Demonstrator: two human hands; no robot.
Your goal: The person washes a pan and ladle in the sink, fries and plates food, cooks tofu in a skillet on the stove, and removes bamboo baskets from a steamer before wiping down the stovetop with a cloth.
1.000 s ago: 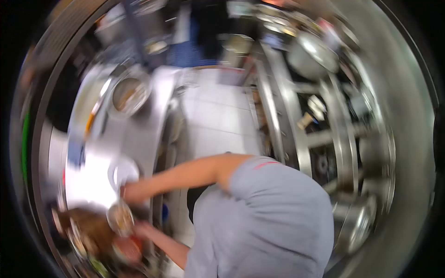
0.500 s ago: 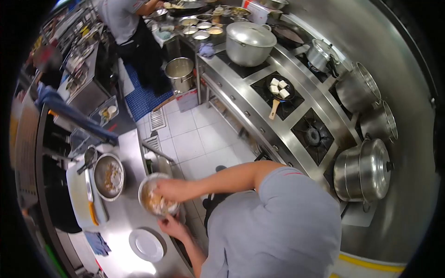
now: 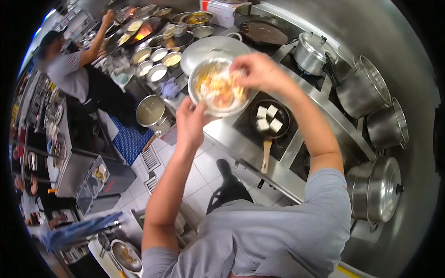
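Tilted in the air over the near side of the stove is a metal bowl (image 3: 195, 89) with yellow-orange and white, flour-dusted food (image 3: 218, 90) in it. My left hand (image 3: 191, 118) grips its near-left rim, thumb along the edge. At the bowl's right side, the fingers of my right hand (image 3: 257, 74) are bent together over the floury food; what they pinch is blurred. Just below and right of the bowl, a small black frying pan (image 3: 279, 110) with a wooden handle (image 3: 267, 155) sits on a burner. Several white blocks (image 3: 263, 125) lie in it.
Behind the bowl stands a large lidded pot (image 3: 199, 51). A pressure cooker (image 3: 315, 51) and big pots (image 3: 361, 88) line the right wall. A co-worker (image 3: 74, 76) works at a flaming wok, upper left. An open pot (image 3: 150, 111) stands near the stove's left end.
The bowl has gone from the left-hand counter up over the stove, carried by my left hand. My right hand has moved with it. The view has turned toward the stove.
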